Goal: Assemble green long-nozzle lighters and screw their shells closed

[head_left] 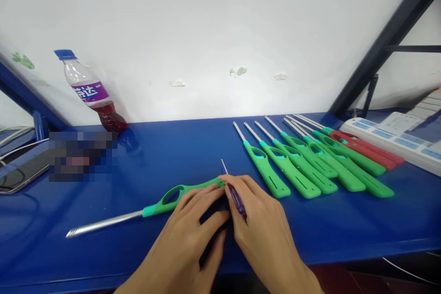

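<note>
A green long-nosed gas lighter (198,187) lies on the blue table with its silver tube pointing left. The fingers of my left hand (193,220) grip the end of its handle, the thumb bent below. My right hand (260,216) is closed around a small screwdriver (237,200) with a dark purple handle. The screwdriver's thin shaft points up and away from me, past the lighter's handle end. My right fingertips touch that end, beside my left fingertips. Whatever lies under the fingers is hidden.
Several green lighters (267,172) lie side by side at the right, with red ones (368,147) near a white power strip (389,140). A bottle (91,94) of dark red drink leans against the wall at back left. A phone (25,170) lies at the left.
</note>
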### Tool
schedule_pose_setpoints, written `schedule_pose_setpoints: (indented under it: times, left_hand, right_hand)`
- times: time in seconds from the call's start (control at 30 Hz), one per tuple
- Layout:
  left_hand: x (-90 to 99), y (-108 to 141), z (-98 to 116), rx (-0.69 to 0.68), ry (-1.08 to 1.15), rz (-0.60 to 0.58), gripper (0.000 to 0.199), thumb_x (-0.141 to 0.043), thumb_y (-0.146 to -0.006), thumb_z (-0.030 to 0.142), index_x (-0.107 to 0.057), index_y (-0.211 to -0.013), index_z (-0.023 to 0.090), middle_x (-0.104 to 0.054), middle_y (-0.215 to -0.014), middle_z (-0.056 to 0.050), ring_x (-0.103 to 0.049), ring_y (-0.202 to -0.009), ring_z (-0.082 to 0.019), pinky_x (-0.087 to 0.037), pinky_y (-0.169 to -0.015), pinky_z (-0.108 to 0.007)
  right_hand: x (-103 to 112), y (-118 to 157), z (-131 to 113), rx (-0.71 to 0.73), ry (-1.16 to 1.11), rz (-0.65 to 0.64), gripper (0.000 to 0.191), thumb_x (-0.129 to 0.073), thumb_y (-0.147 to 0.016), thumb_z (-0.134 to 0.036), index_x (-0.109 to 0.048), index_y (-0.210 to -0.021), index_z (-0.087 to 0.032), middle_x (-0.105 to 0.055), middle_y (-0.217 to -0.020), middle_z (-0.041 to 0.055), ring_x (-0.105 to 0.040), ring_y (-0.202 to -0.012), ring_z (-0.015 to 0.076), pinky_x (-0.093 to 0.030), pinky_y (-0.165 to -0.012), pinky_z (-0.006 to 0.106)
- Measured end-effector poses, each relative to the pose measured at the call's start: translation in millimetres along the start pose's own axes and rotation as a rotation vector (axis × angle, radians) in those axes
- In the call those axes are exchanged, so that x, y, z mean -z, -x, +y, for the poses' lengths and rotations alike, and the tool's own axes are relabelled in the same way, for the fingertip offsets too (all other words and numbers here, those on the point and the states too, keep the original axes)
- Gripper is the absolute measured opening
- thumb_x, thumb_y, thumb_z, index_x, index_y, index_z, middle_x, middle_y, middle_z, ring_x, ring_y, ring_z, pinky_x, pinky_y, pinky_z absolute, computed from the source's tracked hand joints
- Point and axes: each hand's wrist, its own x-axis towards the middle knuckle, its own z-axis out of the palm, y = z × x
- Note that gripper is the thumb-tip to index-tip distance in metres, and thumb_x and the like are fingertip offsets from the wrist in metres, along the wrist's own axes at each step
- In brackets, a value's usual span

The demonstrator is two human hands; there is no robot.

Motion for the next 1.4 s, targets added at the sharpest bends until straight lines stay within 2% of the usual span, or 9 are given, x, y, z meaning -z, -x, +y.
schedule_pose_setpoints:
  times: [0.2,0.43,0.53,0.67,0.83,0.97,1.13,1.27,1.4]
  left_hand:
    - [11.5,-2.0,9.5,-0.050,0.093,-0.027,0.029,-0.053,-0.093,0.007,-0.073,-0.107,0.023,-0.074,-0.132,-0.008,-0.066,-0.132,-0.027,-0.054,-0.116,-0.045]
    - [10.4,1.1,8.3,-0.041,0.135,-0.005,0.024,-0.054,-0.090,0.007,-0.072,-0.094,0.023,-0.076,-0.116,-0.008,-0.073,-0.115,-0.026,-0.063,-0.104,-0.038]
    - [8.5,0.7,6.7,-0.066,0.152,0.001,0.024,-0.052,-0.090,0.006,-0.070,-0.092,0.022,-0.073,-0.122,-0.010,-0.069,-0.124,-0.027,-0.061,-0.108,-0.039]
    - [2.6,5.4,1.2,0.057,0.058,0.075,0.028,-0.049,-0.097,0.007,-0.070,-0.110,0.022,-0.064,-0.141,-0.013,-0.056,-0.142,-0.031,-0.055,-0.116,-0.049]
    - [-11.3,12.4,-10.7,0.188,-0.119,0.063,0.051,-0.050,-0.101,0.013,-0.048,-0.151,0.022,-0.051,-0.158,-0.016,-0.041,-0.153,-0.037,-0.048,-0.117,-0.066]
    - [-13.9,9.9,-10.7,0.194,-0.174,0.051,0.048,-0.049,-0.101,0.010,-0.056,-0.144,0.028,-0.059,-0.145,-0.013,-0.054,-0.135,-0.037,-0.050,-0.106,-0.066]
    - [-14.0,8.6,-10.1,0.265,-0.165,0.128,0.037,-0.050,-0.104,0.014,-0.062,-0.135,0.032,-0.063,-0.122,-0.009,-0.060,-0.110,-0.031,-0.049,-0.091,-0.054]
    - [-15.8,10.5,-12.3,0.248,-0.143,0.144,0.032,-0.048,-0.105,0.012,-0.058,-0.132,0.028,-0.063,-0.127,-0.010,-0.057,-0.122,-0.032,-0.044,-0.099,-0.055]
    - [-16.7,11.2,-11.1,0.258,-0.100,0.115,0.023,-0.054,-0.104,0.019,-0.056,-0.126,0.025,-0.063,-0.131,-0.011,-0.056,-0.128,-0.033,-0.042,-0.105,-0.056]
  right_hand:
    - [0.5,-0.2,-2.1,0.021,0.014,0.093,0.032,-0.048,-0.104,-0.014,-0.070,-0.125,-0.024,-0.078,-0.113,0.0034,-0.074,-0.098,0.0232,-0.056,-0.080,0.037]
    - [2.0,-0.9,-4.5,0.039,-0.055,0.086,0.024,-0.051,-0.108,-0.021,-0.069,-0.123,-0.025,-0.078,-0.109,0.0022,-0.070,-0.095,0.0211,-0.053,-0.083,0.036]
    - [2.6,-0.6,-5.6,0.055,-0.058,0.085,0.022,-0.051,-0.109,-0.021,-0.070,-0.119,-0.024,-0.078,-0.105,0.0013,-0.071,-0.093,0.0206,-0.052,-0.082,0.035]
    - [2.7,-0.4,-5.8,0.071,-0.049,0.080,0.020,-0.052,-0.108,-0.020,-0.070,-0.117,-0.024,-0.079,-0.104,0.0004,-0.073,-0.093,0.0205,-0.052,-0.082,0.035]
    - [2.0,-0.8,-5.4,0.067,-0.059,0.084,0.020,-0.052,-0.109,-0.021,-0.068,-0.120,-0.024,-0.079,-0.108,0.0013,-0.075,-0.097,0.0207,-0.053,-0.082,0.033]
    - [2.2,-0.1,-5.6,0.066,-0.055,0.098,0.016,-0.053,-0.108,-0.022,-0.063,-0.120,-0.028,-0.080,-0.108,0.0000,-0.077,-0.096,0.0207,-0.055,-0.082,0.033]
    - [0.7,1.0,-8.9,-0.014,-0.226,0.261,0.015,-0.058,-0.106,-0.030,-0.043,-0.108,-0.028,-0.075,-0.089,-0.0021,-0.077,-0.072,0.0160,-0.055,-0.062,0.025]
    - [-2.7,4.6,-8.8,0.093,-0.333,0.405,0.032,-0.064,-0.103,-0.026,-0.034,-0.092,-0.029,-0.070,-0.073,-0.0059,-0.074,-0.059,0.0129,-0.052,-0.053,0.020]
    - [-3.4,11.2,-5.5,0.156,-0.347,0.438,0.037,-0.070,-0.097,-0.016,-0.037,-0.084,-0.027,-0.070,-0.072,-0.0055,-0.072,-0.058,0.0118,-0.056,-0.058,0.021]
